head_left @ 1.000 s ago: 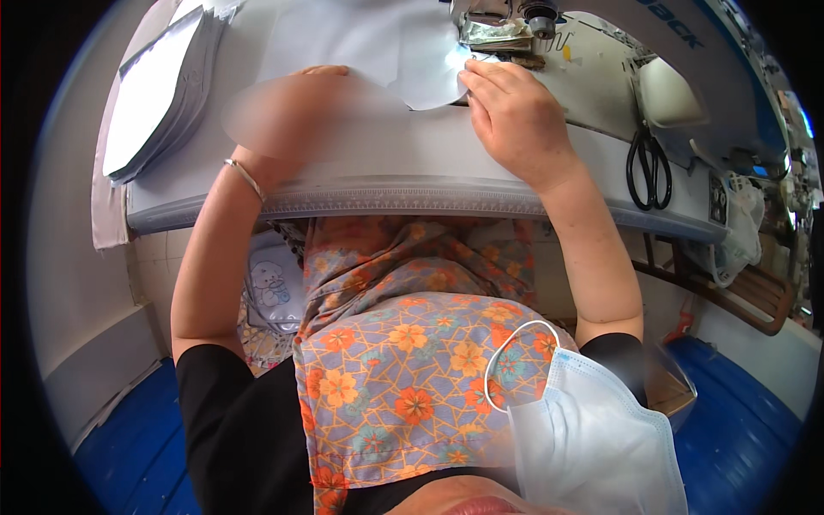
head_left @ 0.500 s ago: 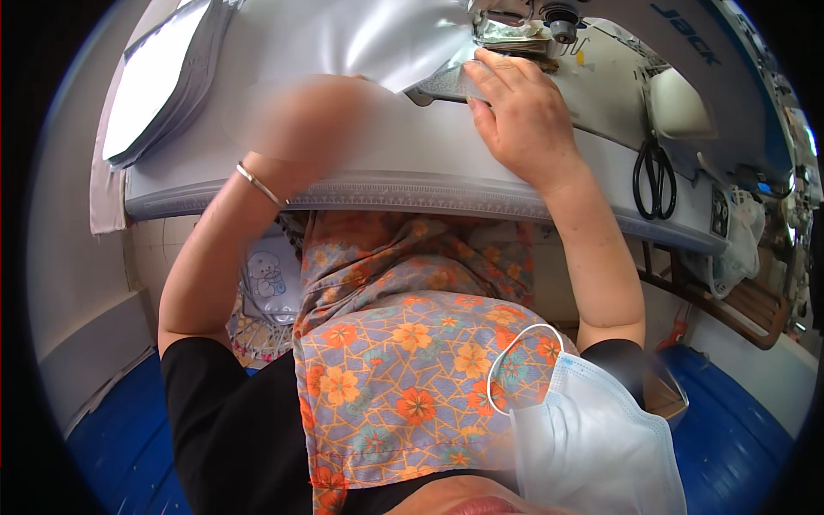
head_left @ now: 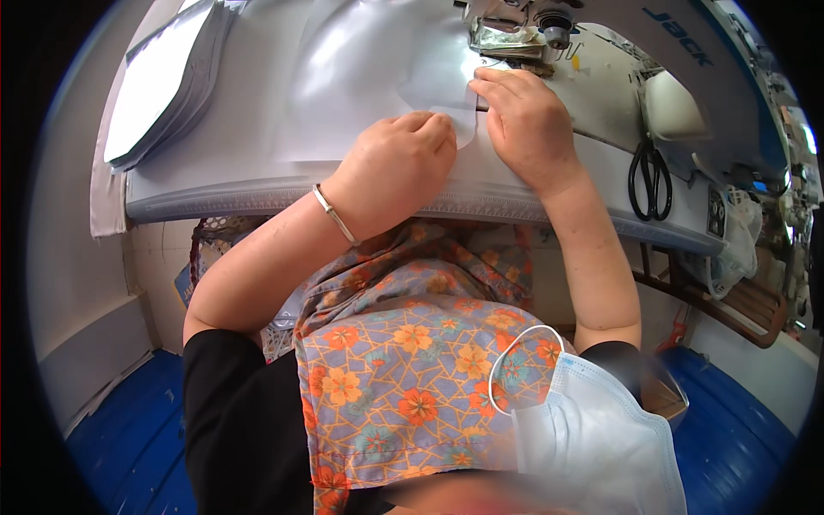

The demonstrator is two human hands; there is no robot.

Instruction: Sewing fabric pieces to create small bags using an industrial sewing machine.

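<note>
— Where are the two hands?

— Both are up on the grey sewing table [head_left: 257, 202], close together, just in front of the sewing machine [head_left: 549, 26]. The left hand [head_left: 399, 167] lies knuckles up, fingers curled down so that the tips press on the pale grey fabric [head_left: 369, 77]. The right hand [head_left: 524, 120] lies flat beside it, palm down, fingers stretched forward toward the presser foot [head_left: 506, 39].

— Are they gripping anything?

— The left hand looks half clenched, its fingertips pinching or pinning the rounded edge of the fabric; which of the two I cannot tell. The right hand is loose and spread, pressing the cloth onto the table rather than grasping it.

— And the arms?

— The left forearm comes up from the lower left at a slant, a thin metal bangle [head_left: 335, 215] on the wrist. The right forearm runs almost straight up from the elbow, the wrist bent slightly inward.

— Where does the fabric lie?

— Spread across the table top, from under the machine's foot back toward the left, with its curved edge between the two hands.

— Anything else nearby?

— A stack of cut grey pieces [head_left: 163, 81] at the far left of the table, and black scissors [head_left: 651, 176] to the right of the right hand, well apart from it. A blue face mask [head_left: 592, 438] hangs low in the picture, over a flowered apron [head_left: 412, 369].
</note>
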